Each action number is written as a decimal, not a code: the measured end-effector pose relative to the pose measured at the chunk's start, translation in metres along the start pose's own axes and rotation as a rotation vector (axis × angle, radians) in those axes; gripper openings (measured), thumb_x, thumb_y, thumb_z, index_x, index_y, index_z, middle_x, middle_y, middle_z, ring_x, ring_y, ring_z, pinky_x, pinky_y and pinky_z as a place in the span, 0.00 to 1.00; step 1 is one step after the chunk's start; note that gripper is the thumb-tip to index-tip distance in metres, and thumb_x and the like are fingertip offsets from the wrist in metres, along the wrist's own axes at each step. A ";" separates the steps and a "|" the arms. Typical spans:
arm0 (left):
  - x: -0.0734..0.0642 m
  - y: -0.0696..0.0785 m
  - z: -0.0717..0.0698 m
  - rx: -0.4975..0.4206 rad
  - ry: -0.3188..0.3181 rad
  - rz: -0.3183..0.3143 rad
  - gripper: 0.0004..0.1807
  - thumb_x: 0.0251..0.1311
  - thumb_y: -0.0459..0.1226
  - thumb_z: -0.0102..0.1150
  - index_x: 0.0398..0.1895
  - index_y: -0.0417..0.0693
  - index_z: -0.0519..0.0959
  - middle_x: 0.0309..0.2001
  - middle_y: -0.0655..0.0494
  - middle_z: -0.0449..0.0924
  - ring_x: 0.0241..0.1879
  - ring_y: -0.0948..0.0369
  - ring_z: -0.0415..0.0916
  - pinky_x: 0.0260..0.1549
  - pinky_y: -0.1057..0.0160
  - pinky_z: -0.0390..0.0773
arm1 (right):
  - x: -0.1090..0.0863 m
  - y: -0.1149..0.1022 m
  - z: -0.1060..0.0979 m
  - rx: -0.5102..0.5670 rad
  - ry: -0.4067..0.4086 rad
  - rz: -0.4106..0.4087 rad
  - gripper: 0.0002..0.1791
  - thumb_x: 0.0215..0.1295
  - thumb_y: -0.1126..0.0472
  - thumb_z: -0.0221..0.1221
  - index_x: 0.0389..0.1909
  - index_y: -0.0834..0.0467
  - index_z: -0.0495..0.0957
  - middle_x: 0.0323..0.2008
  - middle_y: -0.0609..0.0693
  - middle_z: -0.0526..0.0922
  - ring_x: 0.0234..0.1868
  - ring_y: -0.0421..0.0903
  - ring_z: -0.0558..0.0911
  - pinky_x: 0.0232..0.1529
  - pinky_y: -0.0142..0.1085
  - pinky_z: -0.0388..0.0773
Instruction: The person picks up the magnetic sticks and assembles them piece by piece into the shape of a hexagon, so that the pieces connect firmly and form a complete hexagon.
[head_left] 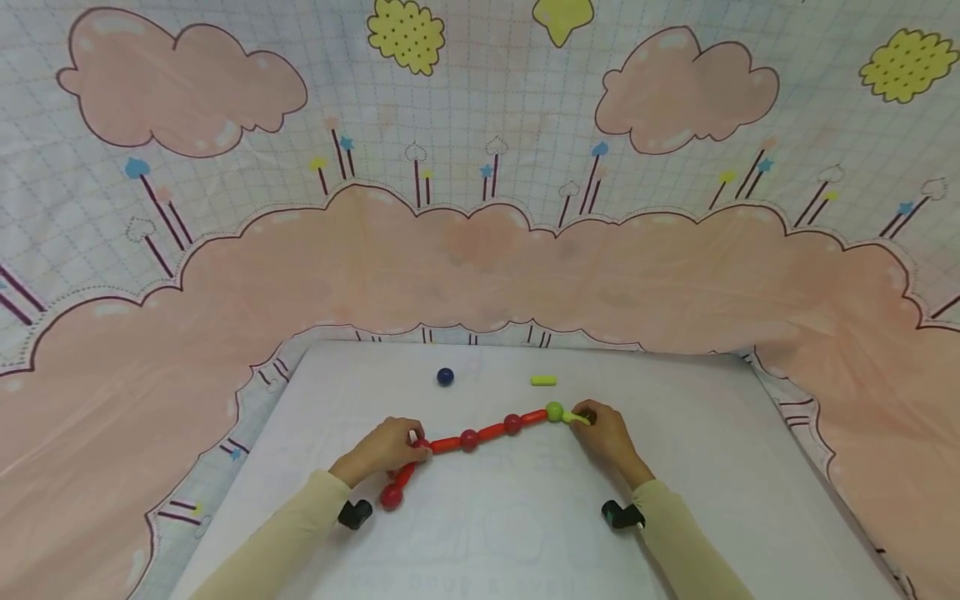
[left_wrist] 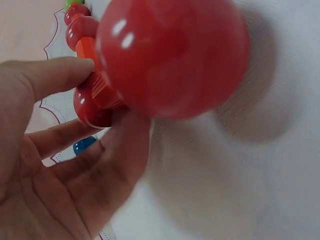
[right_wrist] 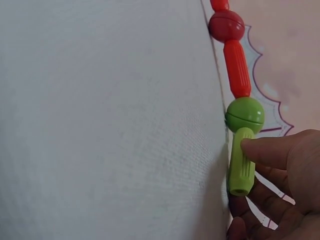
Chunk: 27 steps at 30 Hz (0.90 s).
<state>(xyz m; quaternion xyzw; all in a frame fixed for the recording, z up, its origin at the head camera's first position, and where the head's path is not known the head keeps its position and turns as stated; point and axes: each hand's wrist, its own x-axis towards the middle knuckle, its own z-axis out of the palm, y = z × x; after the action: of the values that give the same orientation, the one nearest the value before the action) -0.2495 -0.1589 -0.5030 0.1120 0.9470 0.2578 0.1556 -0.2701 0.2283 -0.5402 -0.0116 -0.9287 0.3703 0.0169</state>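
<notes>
L hand (head_left: 384,447) grips glossy red plastic ball-and-rod chain (head_left: 491,432) nr its L end, over white tabletop (head_left: 495,525); R hand (head_left: 606,435), well apart, pinches ridged lime plastic rod (right_wrist: 243,172) joined to glossy green ball (right_wrist: 245,114). Head view only: loose lime cylinder (head_left: 543,381).

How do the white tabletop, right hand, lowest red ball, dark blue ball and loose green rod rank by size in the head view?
White tabletop
Right hand
Lowest red ball, nearer the camera
Dark blue ball and loose green rod: too alike to rank; rod longer, ball taller
</notes>
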 end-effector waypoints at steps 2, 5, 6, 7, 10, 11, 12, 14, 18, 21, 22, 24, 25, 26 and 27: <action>0.002 0.001 0.001 0.067 0.024 0.029 0.15 0.55 0.45 0.69 0.43 0.49 0.81 0.32 0.56 0.76 0.25 0.62 0.72 0.23 0.65 0.75 | 0.000 0.000 0.000 -0.003 0.002 -0.003 0.10 0.62 0.64 0.63 0.44 0.59 0.81 0.43 0.55 0.84 0.41 0.49 0.78 0.47 0.46 0.76; 0.008 0.007 0.002 0.178 0.040 0.106 0.16 0.53 0.46 0.71 0.43 0.52 0.81 0.36 0.59 0.77 0.33 0.62 0.71 0.32 0.62 0.75 | 0.000 0.000 0.000 -0.006 0.005 -0.009 0.10 0.61 0.64 0.64 0.43 0.59 0.81 0.43 0.55 0.85 0.40 0.48 0.78 0.47 0.45 0.76; 0.010 0.009 0.002 0.207 0.037 0.135 0.16 0.53 0.47 0.71 0.43 0.53 0.81 0.37 0.60 0.77 0.35 0.62 0.70 0.35 0.62 0.75 | 0.000 0.000 0.000 -0.005 0.007 -0.012 0.10 0.61 0.64 0.64 0.43 0.59 0.82 0.42 0.55 0.85 0.40 0.48 0.78 0.47 0.45 0.76; 0.014 0.012 0.002 0.218 0.023 0.160 0.17 0.53 0.46 0.71 0.44 0.53 0.81 0.37 0.60 0.78 0.36 0.62 0.70 0.37 0.61 0.75 | 0.000 0.001 0.000 -0.004 0.010 -0.014 0.09 0.61 0.64 0.64 0.43 0.59 0.82 0.42 0.54 0.85 0.40 0.48 0.78 0.47 0.45 0.76; 0.023 0.020 0.002 0.230 -0.028 0.220 0.17 0.53 0.45 0.71 0.45 0.54 0.81 0.34 0.62 0.78 0.35 0.63 0.70 0.38 0.60 0.75 | -0.001 0.001 0.001 0.003 0.014 -0.018 0.09 0.61 0.64 0.64 0.42 0.59 0.82 0.42 0.54 0.85 0.40 0.48 0.78 0.46 0.44 0.76; 0.026 0.022 0.002 0.240 -0.040 0.235 0.17 0.53 0.44 0.71 0.46 0.55 0.82 0.33 0.62 0.77 0.35 0.63 0.70 0.37 0.60 0.74 | -0.001 0.001 0.002 0.006 0.012 -0.021 0.09 0.61 0.64 0.64 0.42 0.59 0.82 0.41 0.54 0.85 0.40 0.48 0.78 0.45 0.44 0.76; 0.028 0.023 0.002 0.250 -0.049 0.248 0.16 0.53 0.44 0.72 0.45 0.55 0.82 0.32 0.62 0.76 0.34 0.63 0.69 0.37 0.61 0.73 | -0.001 0.000 0.003 0.012 0.008 -0.020 0.09 0.61 0.63 0.64 0.42 0.59 0.82 0.41 0.54 0.85 0.40 0.48 0.78 0.46 0.44 0.76; 0.032 0.025 0.002 0.273 -0.061 0.254 0.16 0.53 0.44 0.72 0.45 0.56 0.82 0.30 0.63 0.75 0.34 0.63 0.69 0.36 0.61 0.72 | -0.001 0.000 0.004 0.022 -0.001 -0.019 0.09 0.61 0.63 0.64 0.42 0.58 0.82 0.41 0.54 0.85 0.41 0.48 0.79 0.47 0.45 0.76; 0.036 0.025 0.003 0.268 -0.061 0.213 0.17 0.53 0.44 0.72 0.46 0.56 0.82 0.28 0.62 0.74 0.32 0.62 0.68 0.33 0.62 0.70 | -0.001 -0.001 0.006 0.028 -0.005 -0.021 0.08 0.61 0.63 0.64 0.41 0.58 0.82 0.42 0.54 0.85 0.43 0.49 0.80 0.50 0.47 0.76; 0.038 0.024 0.003 0.233 -0.053 0.176 0.19 0.54 0.45 0.71 0.49 0.55 0.81 0.28 0.60 0.74 0.31 0.62 0.69 0.30 0.63 0.70 | -0.002 -0.003 0.006 0.030 0.007 -0.023 0.08 0.60 0.63 0.65 0.40 0.58 0.82 0.41 0.54 0.85 0.42 0.49 0.80 0.50 0.48 0.76; 0.039 0.023 0.004 0.213 -0.054 0.163 0.20 0.55 0.45 0.71 0.50 0.54 0.80 0.28 0.60 0.74 0.30 0.61 0.69 0.28 0.64 0.70 | -0.002 -0.004 0.006 0.031 0.007 -0.021 0.08 0.60 0.63 0.65 0.40 0.57 0.82 0.41 0.54 0.85 0.42 0.49 0.80 0.50 0.47 0.76; 0.040 0.023 0.005 0.183 -0.051 0.143 0.21 0.55 0.44 0.70 0.51 0.52 0.79 0.28 0.59 0.74 0.29 0.61 0.70 0.26 0.65 0.71 | -0.003 -0.004 0.006 0.039 0.004 -0.023 0.08 0.60 0.63 0.65 0.40 0.57 0.82 0.40 0.53 0.85 0.41 0.48 0.79 0.48 0.46 0.76; 0.040 0.023 0.005 0.169 -0.050 0.133 0.21 0.56 0.44 0.70 0.52 0.51 0.78 0.28 0.58 0.74 0.28 0.61 0.70 0.24 0.66 0.71 | -0.004 -0.004 0.007 0.039 -0.001 -0.026 0.08 0.59 0.63 0.66 0.40 0.57 0.82 0.40 0.53 0.84 0.40 0.48 0.78 0.47 0.45 0.76; 0.040 0.023 0.005 0.154 -0.048 0.122 0.22 0.56 0.44 0.69 0.53 0.50 0.77 0.28 0.57 0.74 0.27 0.61 0.71 0.23 0.66 0.71 | -0.004 -0.005 0.007 0.043 -0.007 -0.029 0.08 0.59 0.63 0.65 0.40 0.57 0.82 0.39 0.53 0.84 0.40 0.47 0.78 0.46 0.44 0.76; 0.041 0.023 0.006 0.141 -0.045 0.113 0.23 0.57 0.43 0.69 0.54 0.49 0.77 0.28 0.57 0.74 0.27 0.61 0.71 0.22 0.66 0.71 | -0.005 -0.005 0.008 0.045 -0.012 -0.035 0.08 0.59 0.64 0.65 0.40 0.57 0.81 0.39 0.53 0.84 0.39 0.47 0.78 0.45 0.43 0.75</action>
<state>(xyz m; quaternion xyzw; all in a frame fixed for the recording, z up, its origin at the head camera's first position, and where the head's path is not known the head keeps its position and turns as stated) -0.2821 -0.1253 -0.5053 0.1815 0.9512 0.1962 0.1540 -0.2657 0.2190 -0.5426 0.0072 -0.9202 0.3909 0.0181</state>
